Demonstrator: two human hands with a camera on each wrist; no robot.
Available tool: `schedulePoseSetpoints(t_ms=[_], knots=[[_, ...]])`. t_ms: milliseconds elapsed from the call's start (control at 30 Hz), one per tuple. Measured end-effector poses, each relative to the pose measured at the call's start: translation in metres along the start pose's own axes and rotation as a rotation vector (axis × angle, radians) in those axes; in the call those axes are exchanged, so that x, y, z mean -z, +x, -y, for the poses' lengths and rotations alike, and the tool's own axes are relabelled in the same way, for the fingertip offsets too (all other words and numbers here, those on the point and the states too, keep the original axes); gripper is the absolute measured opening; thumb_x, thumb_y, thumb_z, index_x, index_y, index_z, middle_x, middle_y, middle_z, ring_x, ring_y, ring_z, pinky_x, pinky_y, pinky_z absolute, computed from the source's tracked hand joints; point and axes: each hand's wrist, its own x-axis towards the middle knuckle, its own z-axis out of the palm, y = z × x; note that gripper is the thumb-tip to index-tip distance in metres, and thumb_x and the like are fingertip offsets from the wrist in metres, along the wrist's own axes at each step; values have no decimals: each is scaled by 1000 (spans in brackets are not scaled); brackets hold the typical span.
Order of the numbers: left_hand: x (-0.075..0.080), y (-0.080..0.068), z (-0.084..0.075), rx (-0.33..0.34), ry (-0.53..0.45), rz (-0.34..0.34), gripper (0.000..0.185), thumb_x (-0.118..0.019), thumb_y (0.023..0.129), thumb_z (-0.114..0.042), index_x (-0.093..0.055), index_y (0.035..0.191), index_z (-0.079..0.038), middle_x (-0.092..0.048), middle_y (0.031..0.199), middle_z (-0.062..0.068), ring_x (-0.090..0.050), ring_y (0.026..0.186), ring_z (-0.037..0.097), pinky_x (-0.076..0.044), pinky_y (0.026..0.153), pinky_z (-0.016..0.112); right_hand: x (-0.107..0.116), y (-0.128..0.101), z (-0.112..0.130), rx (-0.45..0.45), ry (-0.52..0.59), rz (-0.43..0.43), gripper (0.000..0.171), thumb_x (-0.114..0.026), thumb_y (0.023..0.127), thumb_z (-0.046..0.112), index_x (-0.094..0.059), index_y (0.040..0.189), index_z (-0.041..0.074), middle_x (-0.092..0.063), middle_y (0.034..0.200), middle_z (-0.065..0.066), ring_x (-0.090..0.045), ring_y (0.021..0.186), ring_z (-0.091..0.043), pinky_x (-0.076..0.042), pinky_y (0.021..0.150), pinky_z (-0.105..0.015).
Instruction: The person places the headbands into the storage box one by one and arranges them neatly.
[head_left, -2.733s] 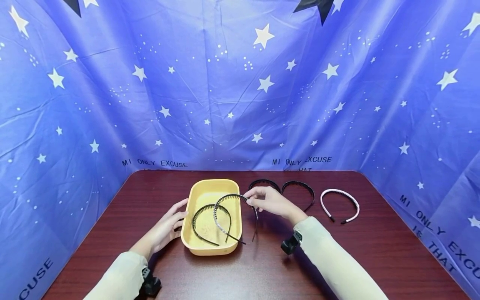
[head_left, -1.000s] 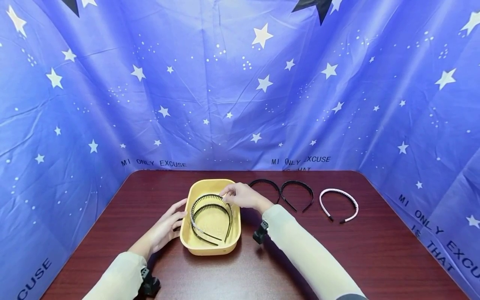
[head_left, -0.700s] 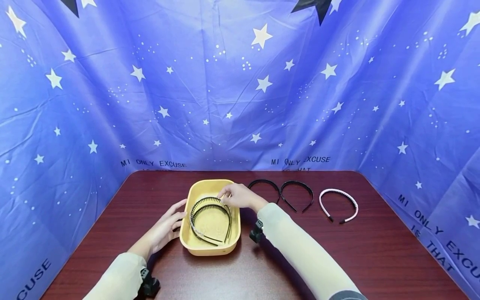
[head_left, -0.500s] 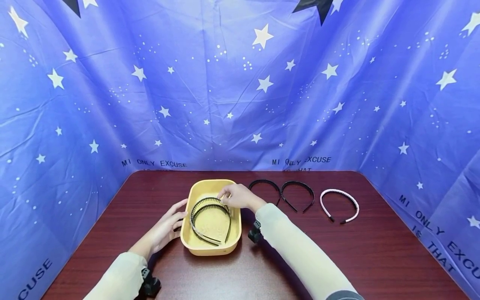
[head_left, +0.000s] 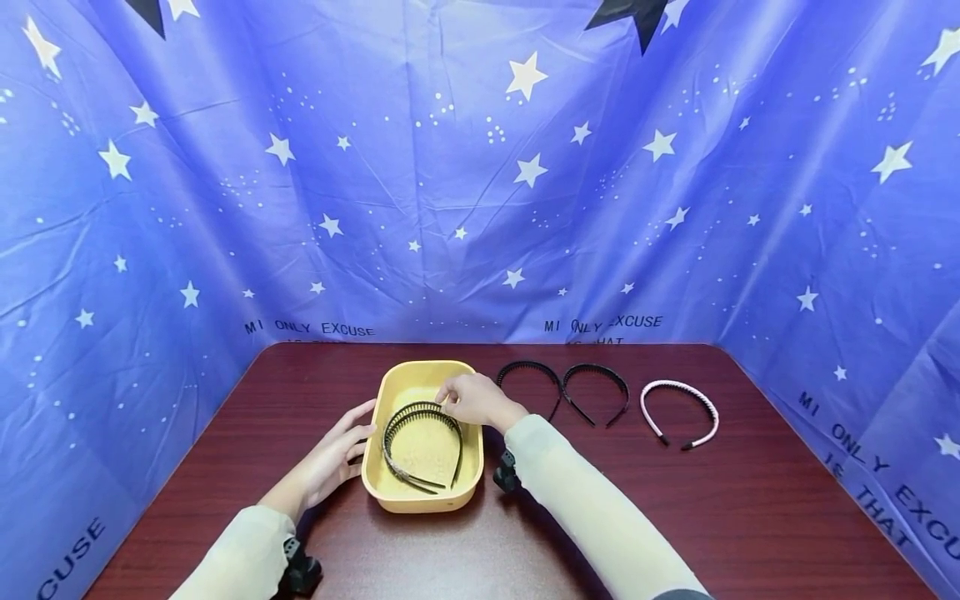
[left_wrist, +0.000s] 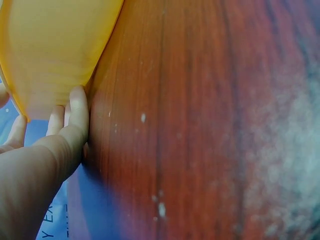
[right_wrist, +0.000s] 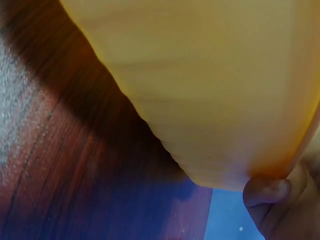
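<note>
While touching the left side of the yellow box (head_left: 427,505) with the left hand (head_left: 326,462), spreading its fingers nearly straight along the wall. Inside the box, a lower black headband (head_left: 422,414), with an upper black headband (head_left: 416,405) just over it. Across the box's right edge, pinching the upper black headband with the right hand (head_left: 478,400). Hard to tell from above if down on the box floor. Farther right, on the brown table (head_left: 787,508), a third black headband (head_left: 528,364), a fourth black headband (head_left: 594,367) close beside it, then a pink-white headband (head_left: 675,384) with black tips.
</note>
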Motion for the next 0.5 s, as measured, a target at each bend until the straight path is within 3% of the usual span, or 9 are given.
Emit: schedulePoseSetpoints(t_ms=[333,500], knots=[[-1,2,2,1,-2,-7,62,-51,105,-24,-21,159,-21,-52,135,19,-58,115,23,-49,91,44,-2,-3,0,-4,-14,-3,20,-62,90,9,-76,99,18,-68,82,12,-55,71,-7,-46,71,-26],[0,2,2,-2,12,4,62,-50,105,-25,-20,159,-21,-50,139,19,-57,115,23,-49,92,43,-1,-4,4,-5,-58,0,13,-66,93,15,-76,99,18,-66,80,12,-57,76,-7,-48,75,-26]])
